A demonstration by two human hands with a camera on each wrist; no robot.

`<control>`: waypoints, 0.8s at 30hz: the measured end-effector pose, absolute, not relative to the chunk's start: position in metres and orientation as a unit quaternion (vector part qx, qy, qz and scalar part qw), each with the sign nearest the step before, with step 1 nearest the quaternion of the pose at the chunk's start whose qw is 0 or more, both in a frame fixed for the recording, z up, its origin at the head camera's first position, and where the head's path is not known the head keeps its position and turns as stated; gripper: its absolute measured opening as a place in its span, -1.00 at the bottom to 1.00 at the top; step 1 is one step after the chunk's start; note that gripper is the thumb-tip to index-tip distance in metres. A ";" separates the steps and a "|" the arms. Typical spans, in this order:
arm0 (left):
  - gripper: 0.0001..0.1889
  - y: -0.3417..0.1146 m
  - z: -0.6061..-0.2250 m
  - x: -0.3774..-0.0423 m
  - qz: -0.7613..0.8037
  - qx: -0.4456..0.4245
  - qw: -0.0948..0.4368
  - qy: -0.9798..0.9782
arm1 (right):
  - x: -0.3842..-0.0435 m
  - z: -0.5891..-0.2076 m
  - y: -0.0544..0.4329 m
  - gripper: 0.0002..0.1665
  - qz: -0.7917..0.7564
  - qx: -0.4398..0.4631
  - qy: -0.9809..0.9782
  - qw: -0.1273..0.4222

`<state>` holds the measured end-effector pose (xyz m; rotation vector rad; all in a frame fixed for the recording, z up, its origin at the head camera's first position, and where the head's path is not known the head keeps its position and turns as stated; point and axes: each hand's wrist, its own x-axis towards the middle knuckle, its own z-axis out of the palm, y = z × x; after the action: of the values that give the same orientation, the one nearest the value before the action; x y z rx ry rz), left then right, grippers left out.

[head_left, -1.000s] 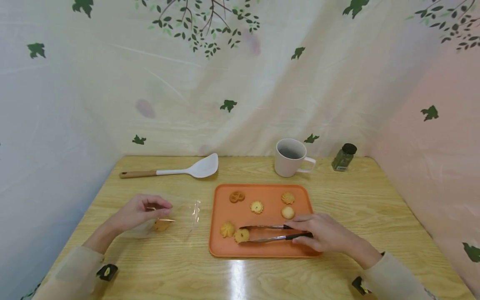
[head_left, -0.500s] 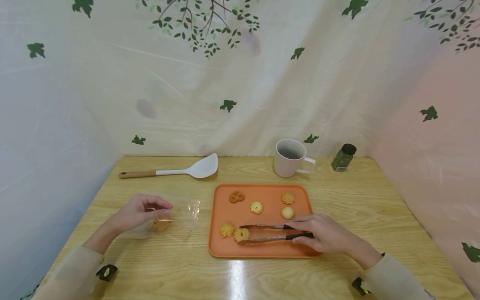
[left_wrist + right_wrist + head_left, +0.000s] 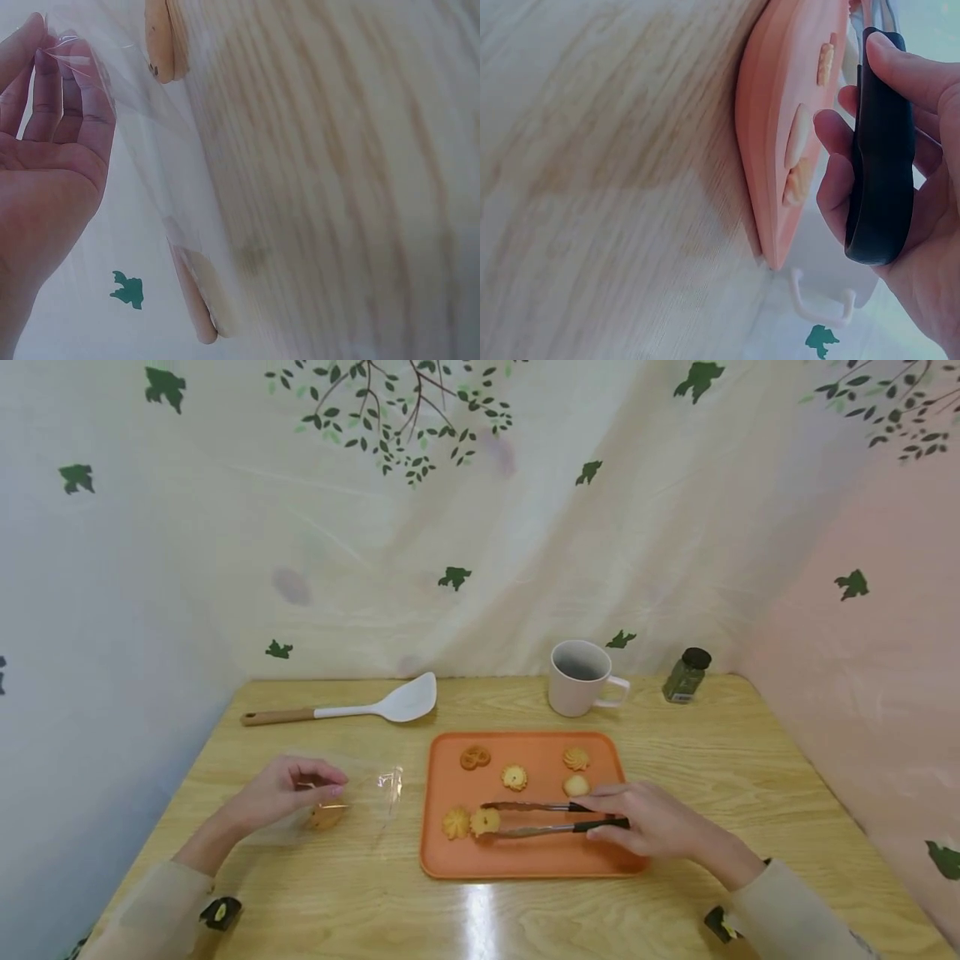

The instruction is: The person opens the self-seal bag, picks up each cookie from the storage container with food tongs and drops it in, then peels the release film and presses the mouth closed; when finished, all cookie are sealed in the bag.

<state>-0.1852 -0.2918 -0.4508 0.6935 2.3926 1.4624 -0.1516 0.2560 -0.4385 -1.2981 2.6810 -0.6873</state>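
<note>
My left hand (image 3: pixel 288 789) pinches the upper film of a clear plastic zip bag (image 3: pixel 367 785) lying on the table, with a brown cookie (image 3: pixel 326 816) inside. In the left wrist view, thumb and fingertips meet on the film. My right hand (image 3: pixel 648 822) holds metal tongs (image 3: pixel 540 831) by their black handles (image 3: pixel 885 150), over an orange tray (image 3: pixel 525 865). Around a ring-like yellow cookie (image 3: pixel 484 822) sit the tong tips; whether both touch it is unclear. A flower-shaped cookie (image 3: pixel 455 823) lies right beside it. A pretzel-shaped cookie (image 3: pixel 475 757) and several others rest on the tray.
Behind the bag lies a white spatula (image 3: pixel 405 700) with a wooden handle. A pale mug (image 3: pixel 576 685) stands behind the tray, and a dark-lidded green jar (image 3: pixel 685 678) farther right. A patterned cloth (image 3: pixel 480 527) hangs behind the table (image 3: pixel 375 910).
The tongs and the ring-like cookie have shifted slightly away from me on the tray. My left hand keeps its pinch on the bag. The head view has tilted a little.
</note>
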 end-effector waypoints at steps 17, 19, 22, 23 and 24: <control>-0.81 -0.292 -0.454 -0.185 0.510 0.254 0.114 0.814 | -0.162 -0.428 0.244 -0.46 -0.206 -0.443 0.872 0.024; -0.82 -0.292 -0.452 -0.184 0.510 0.257 0.111 0.813 | -0.164 -0.427 0.242 -0.46 -0.206 -0.446 0.871 0.020; -0.81 -0.290 -0.450 -0.184 0.510 0.256 0.112 0.813 | -0.169 -0.424 0.239 -0.44 -0.209 -0.444 0.871 0.026; -0.81 -0.290 -0.450 -0.184 0.510 0.255 0.111 0.814 | -0.170 -0.424 0.238 -0.44 -0.211 -0.444 0.871 0.027; -0.81 -0.290 -0.451 -0.184 0.510 0.254 0.111 0.814 | -0.172 -0.424 0.237 -0.43 -0.213 -0.443 0.870 0.028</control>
<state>-0.1839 -0.2902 -0.4506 0.7467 2.3904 1.4979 -0.1715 0.2373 -0.4238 -1.3660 2.6861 -0.6587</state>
